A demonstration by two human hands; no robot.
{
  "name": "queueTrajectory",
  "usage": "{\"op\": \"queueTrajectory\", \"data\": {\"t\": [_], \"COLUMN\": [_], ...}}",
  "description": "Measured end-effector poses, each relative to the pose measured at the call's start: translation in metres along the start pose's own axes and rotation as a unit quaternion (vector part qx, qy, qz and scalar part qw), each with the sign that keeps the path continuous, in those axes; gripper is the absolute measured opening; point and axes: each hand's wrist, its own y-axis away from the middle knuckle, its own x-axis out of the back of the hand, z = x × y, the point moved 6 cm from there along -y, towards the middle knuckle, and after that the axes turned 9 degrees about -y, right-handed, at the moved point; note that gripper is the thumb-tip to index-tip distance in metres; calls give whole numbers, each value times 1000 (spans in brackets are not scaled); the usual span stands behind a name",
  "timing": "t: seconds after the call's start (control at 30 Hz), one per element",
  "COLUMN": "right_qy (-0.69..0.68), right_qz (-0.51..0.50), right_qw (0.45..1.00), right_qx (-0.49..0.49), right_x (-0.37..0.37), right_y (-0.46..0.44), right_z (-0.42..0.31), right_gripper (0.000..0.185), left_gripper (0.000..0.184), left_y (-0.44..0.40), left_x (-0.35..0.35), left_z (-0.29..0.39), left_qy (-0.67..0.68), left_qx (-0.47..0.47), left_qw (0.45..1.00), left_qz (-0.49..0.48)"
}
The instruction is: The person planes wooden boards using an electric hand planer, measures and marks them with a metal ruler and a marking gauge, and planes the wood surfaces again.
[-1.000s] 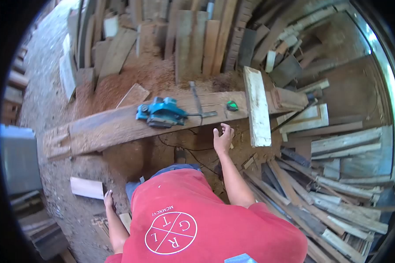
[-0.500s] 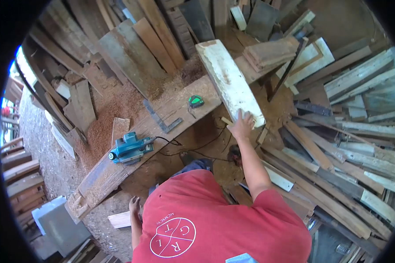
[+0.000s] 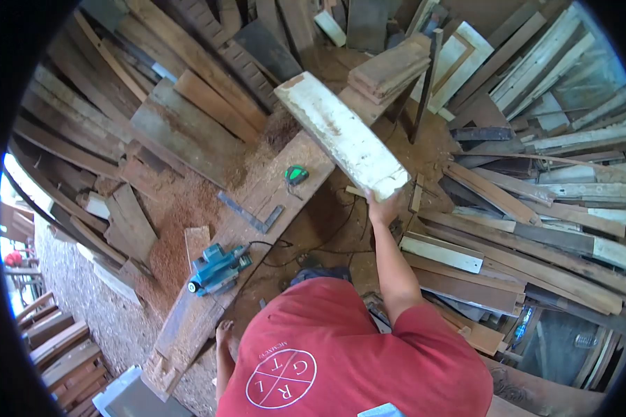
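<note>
My right hand point(image 3: 382, 206) grips the near end of a white-painted board point(image 3: 344, 132), its paint chipped and worn. The board lies across a long wooden plank point(image 3: 270, 189), its near end jutting past the plank's edge. A short yellowish stick point(image 3: 355, 191) shows beside this hand; whether the hand touches it is unclear. My left hand point(image 3: 225, 332) is low beside the plank's near edge, its fingers too small to make out. On the plank rest a blue electric planer point(image 3: 217, 270), a metal square point(image 3: 249, 213) and a green-and-black tape measure point(image 3: 296, 174).
Stacked boards point(image 3: 389, 68) sit at the plank's far end. Wood shavings point(image 3: 174, 243) heap along its left side. Boards lean at the back, and a large pile of planks point(image 3: 528, 254) covers the right side. The planer's cord point(image 3: 306, 251) trails below the plank.
My right hand has gone from lying on top of the white board to gripping its end. The board's near end has shifted slightly left in view. The camera view has turned.
</note>
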Motion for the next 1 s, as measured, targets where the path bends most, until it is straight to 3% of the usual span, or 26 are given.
{"op": "queueTrajectory", "data": {"t": [0.03,0.1,0.17,0.23,0.3,0.4,0.43,0.47,0.5,0.63,0.73,0.83,1.0], "right_qy": [-171,-227,-282,-477,-492,-471,-298,-111,-20,-54,-127,-168,-15], "right_qz": [55,15,-30,-88,-83,-45,5,55,97,60,65,11,-27], "right_qw": [983,972,956,838,830,842,930,978,978,996,985,982,996], "right_qx": [-35,-57,-73,-252,-248,-259,-217,-165,-185,46,93,90,-78], "right_x": [-7,-3,5,5,9,5,15,24,60,57,25,-7,-64], "right_y": [-6,-6,-7,3,-2,-16,-24,-35,-30,-100,-184,-261,-352], "right_z": [26,34,31,23,16,22,21,10,-38,-125,-195,-270,-335], "right_gripper": [102,99,96,92,90,91,92,94,93,89,98,113,135], "left_gripper": [53,51,48,45,38,36,37,37,37,38,38,39,40], "left_y": [-16,-23,-17,-8,-2,21,23,27,28,35,33,32,52], "left_x": [-11,-18,-20,-17,-14,-14,-16,-19,-25,-44,-57,-62,-69], "left_z": [-19,-22,-20,-18,-12,15,23,32,33,76,115,145,167], "left_qy": [71,67,4,-57,-74,-171,-177,-165,-154,-101,-66,-26,8], "left_qx": [26,-29,-6,19,37,6,7,17,28,68,87,104,138], "left_qw": [997,997,1000,997,995,985,984,985,987,991,993,994,990], "left_qz": [-4,4,-27,-48,-54,-36,-37,-40,-44,-50,-39,-22,-2]}}
